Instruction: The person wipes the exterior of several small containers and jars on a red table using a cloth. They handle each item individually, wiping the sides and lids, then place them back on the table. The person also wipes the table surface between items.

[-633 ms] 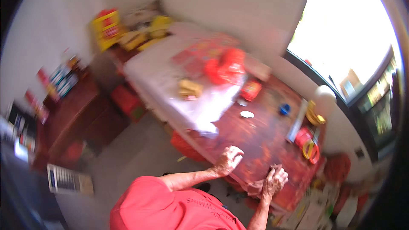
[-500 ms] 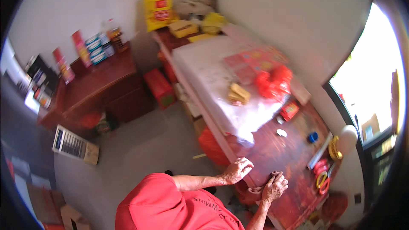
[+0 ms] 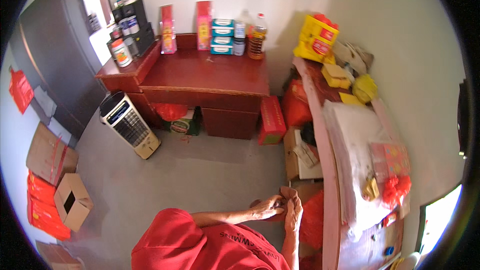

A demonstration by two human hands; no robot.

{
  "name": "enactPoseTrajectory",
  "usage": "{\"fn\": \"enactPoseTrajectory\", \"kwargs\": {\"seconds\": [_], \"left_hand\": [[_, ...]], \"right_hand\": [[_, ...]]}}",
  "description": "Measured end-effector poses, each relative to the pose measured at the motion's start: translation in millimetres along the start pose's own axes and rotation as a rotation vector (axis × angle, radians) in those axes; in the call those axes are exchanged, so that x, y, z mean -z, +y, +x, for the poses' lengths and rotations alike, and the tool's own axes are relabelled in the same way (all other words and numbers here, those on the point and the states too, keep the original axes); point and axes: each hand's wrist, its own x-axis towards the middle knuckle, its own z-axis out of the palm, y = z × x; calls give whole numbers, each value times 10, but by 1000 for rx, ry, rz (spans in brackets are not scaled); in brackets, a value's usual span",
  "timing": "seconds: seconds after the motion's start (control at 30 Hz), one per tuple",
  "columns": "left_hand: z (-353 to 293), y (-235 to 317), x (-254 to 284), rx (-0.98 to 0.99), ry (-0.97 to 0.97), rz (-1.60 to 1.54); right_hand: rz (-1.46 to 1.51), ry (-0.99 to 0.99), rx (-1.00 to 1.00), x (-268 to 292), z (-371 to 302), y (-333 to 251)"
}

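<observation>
My left hand (image 3: 267, 207) and my right hand (image 3: 293, 211) are pressed together in front of my red shirt (image 3: 200, 247), low in the head view. They hover over the grey floor, just left of the long dark-red table's edge (image 3: 327, 170). The left fingers curl against the right hand. Whether anything lies between them is hidden. A red bag (image 3: 314, 215) sits under the table right beside my hands. On the table lie a white cloth (image 3: 352, 135) and a bunch of red items (image 3: 396, 188).
A dark-red desk (image 3: 210, 72) with boxes and an oil bottle (image 3: 257, 42) stands against the far wall. A white air cooler (image 3: 129, 126), a red carton (image 3: 272, 120) and an open cardboard box (image 3: 72, 201) rest on the floor. Yellow packages (image 3: 316, 37) crowd the table's far end.
The view has swung left, away from the table top. My hands, which rested apart on the table's edge, have come off it and now meet.
</observation>
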Motion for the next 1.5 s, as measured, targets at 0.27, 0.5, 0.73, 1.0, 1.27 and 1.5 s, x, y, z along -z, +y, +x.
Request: {"fn": "enactPoseTrajectory", "kwargs": {"seconds": [0.27,0.5,0.73,1.0,1.27,1.5], "left_hand": [[-52,-402,1273,-170,468,-381],[190,-306,2363,-153,640,-258],[784,-485,3400,-29,764,-204],[798,-768,4405,141,1087,-301],[915,-926,5450,124,1158,-323],[470,-907,7155,-33,1687,169]], "right_hand": [[282,-427,-131,-1419,814,-437],[520,-673,-349,-2226,1821,-87],[309,-655,-254,-2852,3262,-320],[-50,-463,61,-3991,5055,-507],[-1290,-64,397,-4813,5283,435],[-1220,-398,483,-6048,4820,186]]}}
